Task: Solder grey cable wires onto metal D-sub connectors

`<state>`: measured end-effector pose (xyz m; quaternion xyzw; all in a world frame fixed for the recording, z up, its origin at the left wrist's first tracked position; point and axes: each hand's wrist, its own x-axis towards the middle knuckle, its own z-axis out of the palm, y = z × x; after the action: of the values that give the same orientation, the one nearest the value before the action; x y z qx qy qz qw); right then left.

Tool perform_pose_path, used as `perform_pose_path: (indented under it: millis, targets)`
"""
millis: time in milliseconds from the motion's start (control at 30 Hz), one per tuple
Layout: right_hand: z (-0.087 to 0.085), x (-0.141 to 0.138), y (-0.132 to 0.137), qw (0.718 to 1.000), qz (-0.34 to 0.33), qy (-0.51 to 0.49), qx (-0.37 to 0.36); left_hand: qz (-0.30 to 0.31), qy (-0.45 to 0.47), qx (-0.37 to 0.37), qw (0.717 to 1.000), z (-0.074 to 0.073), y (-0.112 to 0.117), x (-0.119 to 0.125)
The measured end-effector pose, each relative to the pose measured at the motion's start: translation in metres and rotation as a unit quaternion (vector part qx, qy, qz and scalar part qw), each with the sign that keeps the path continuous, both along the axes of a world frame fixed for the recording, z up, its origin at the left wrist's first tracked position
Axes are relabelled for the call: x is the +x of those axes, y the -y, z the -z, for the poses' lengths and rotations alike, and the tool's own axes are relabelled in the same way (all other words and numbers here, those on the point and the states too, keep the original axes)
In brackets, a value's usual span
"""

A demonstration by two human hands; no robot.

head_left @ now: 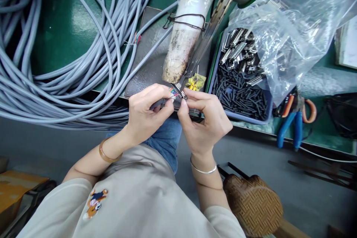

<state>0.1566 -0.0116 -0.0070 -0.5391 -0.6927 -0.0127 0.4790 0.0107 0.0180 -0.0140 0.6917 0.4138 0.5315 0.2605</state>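
My left hand (146, 111) is closed, pinching the stripped end of a grey cable (156, 104) whose coloured wires (173, 91) fan out at its fingertips. My right hand (205, 117) is closed too, pinching a small metal connector (182, 93) against those wires. Both hands meet at the front edge of the green bench, just under the tip of a wrapped, scorched tool (185, 33) that hangs down from above. A yellow scrap (196, 81) lies on the dark mat (150, 55) just behind my fingers.
A big bundle of grey cables (55, 78) covers the bench's left. A blue tray (240, 93) of black sleeve pieces and metal connector shells sits right of my hands, a clear plastic bag (290, 29) spilling over it. Blue and orange pliers (295, 119) lie beyond; a woven stool (252, 204) stands below.
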Motion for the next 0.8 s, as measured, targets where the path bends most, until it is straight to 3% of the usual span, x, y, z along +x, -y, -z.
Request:
perform_pose_path:
  millis: [500,667,800]
  targets:
    - [-0.0081,-0.0029,-0.0032,1.0,0.008,0.001,0.002,0.022,0.003,0.044,0.999,-0.0057,-0.005,-0.0029]
    - [-0.0076,-0.0023,-0.0019,1.0,0.007,0.003,0.004,0.02,0.004,0.025,0.999,-0.008,-0.0039,-0.0031]
    - [-0.0053,0.0007,0.0014,1.0,0.004,0.022,0.012,0.026,0.015,-0.037,0.999,-0.0073,-0.0015,-0.0038]
